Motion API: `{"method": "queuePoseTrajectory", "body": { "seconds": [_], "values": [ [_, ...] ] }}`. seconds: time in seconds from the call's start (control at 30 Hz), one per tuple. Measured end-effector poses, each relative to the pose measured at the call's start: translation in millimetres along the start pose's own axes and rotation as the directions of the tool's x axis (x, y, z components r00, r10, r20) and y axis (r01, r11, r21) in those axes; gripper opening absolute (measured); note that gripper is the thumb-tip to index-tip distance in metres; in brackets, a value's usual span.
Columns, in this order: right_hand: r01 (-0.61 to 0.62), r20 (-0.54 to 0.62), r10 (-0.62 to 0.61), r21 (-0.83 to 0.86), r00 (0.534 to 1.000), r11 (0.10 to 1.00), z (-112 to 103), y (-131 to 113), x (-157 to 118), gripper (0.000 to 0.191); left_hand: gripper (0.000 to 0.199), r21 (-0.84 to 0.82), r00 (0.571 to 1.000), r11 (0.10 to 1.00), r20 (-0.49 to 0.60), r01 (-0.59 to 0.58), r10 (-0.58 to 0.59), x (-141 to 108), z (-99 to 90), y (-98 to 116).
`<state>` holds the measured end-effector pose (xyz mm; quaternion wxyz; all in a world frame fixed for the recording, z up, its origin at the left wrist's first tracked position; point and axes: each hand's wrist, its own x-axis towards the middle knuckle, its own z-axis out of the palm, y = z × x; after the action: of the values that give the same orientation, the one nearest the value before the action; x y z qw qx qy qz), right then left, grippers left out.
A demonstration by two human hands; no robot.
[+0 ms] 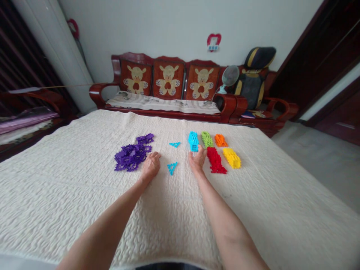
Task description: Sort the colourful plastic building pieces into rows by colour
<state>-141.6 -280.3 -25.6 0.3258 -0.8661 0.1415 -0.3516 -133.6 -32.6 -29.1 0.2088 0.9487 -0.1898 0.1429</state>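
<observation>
At the wearer's right hand (pixel 198 159), a blue stack of toothed plastic pieces (pixel 193 138) is set right of the middle of the surface (pixel 112 221), toward its far edge. Its long axis is run roughly from near edge to far edge, and a squarish end is turned to the near edge. That end is flanked by the thumb on the left and the fingers on the right (whether it is gripped cannot be told).

Just right of the blue stack, a green stack (pixel 207 139) and, nearer, a red stack (pixel 216 160) are laid with their near ends slanted toward the right edge. A yellow stack (pixel 232 158) is slanted likewise, its square end turned to the near edge, and a shorter orange stack (pixel 221 140) is placed beyond it.

Between the hands, two blue triangles are laid apart: a farther triangle (pixel 174 144) and a nearer triangle (pixel 170 168), each with a corner pointed toward the near edge.

The left hand (pixel 151 164) is lowered beside the right side of a jumbled purple heap (pixel 129 157), knuckles up and fingers bent (what is under them is hidden, so its grip cannot be told). Both forearms are stretched from the near edge.
</observation>
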Motion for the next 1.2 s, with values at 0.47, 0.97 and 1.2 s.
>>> {"method": "queuePoseTrajectory", "body": {
  "seconds": [0.47, 0.97, 1.2],
  "values": [
    [0.423, 0.425, -0.467, 0.198, 0.776, 0.884, -25, -43, -77, 0.044, 0.033, 0.132, 0.998, 0.990, 0.036, 0.048, -0.053, -7, -14.4, 18],
    [0.219, 0.279, -0.240, 0.105, 0.930, 0.970, -20, -36, -79, 0.032, 0.034, 0.087, 0.994, 0.991, 0.026, 0.102, -0.104, -7, -10.3, 14],
    [0.373, 0.357, -0.379, 0.088, 0.854, 0.924, -27, -47, -83, 0.042, 0.034, 0.095, 0.994, 0.990, 0.030, 0.100, -0.103, -6, -11.0, 14]
  ]
}}
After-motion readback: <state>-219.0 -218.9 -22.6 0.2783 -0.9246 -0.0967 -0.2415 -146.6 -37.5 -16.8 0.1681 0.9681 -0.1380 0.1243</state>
